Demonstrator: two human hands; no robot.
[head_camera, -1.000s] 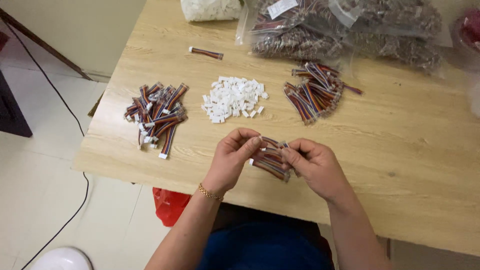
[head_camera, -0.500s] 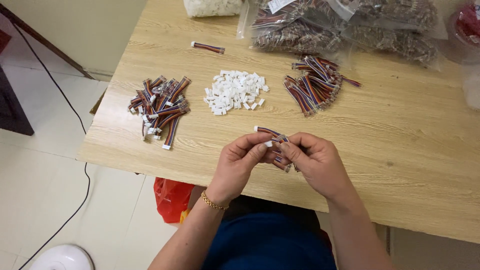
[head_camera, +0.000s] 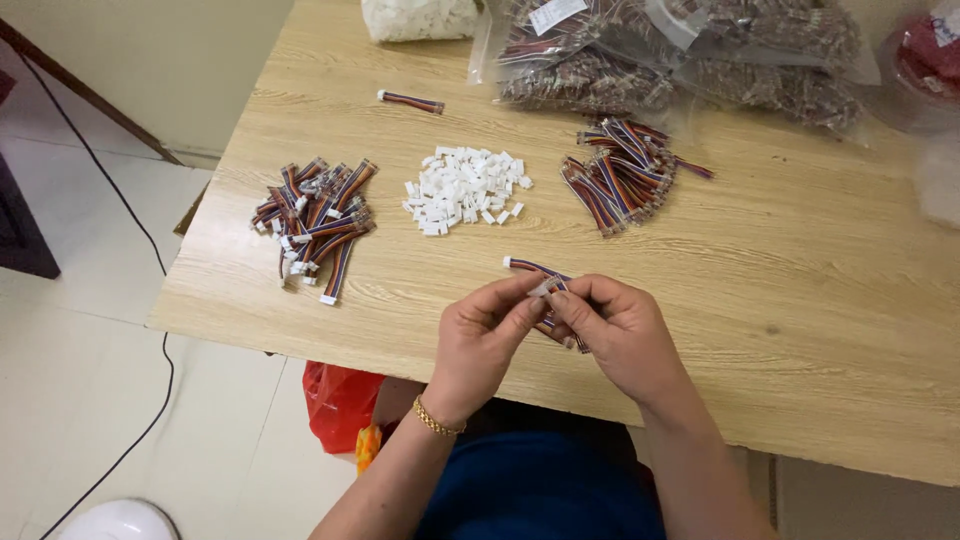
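Two hands meeting above near table edge (head_camera: 300, 345); left hand (head_camera: 485, 335) pinching small white connector housing (head_camera: 541, 288), right hand (head_camera: 620, 335) closed on multicoloured wire bundle (head_camera: 545, 275); housing-fitting step, judged; next: aligning wire end with housing.

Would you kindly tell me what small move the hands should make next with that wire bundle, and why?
Probably press the small white connector onto the wire bundle: both hands, left hand and right hand, pinch them together just above the table.
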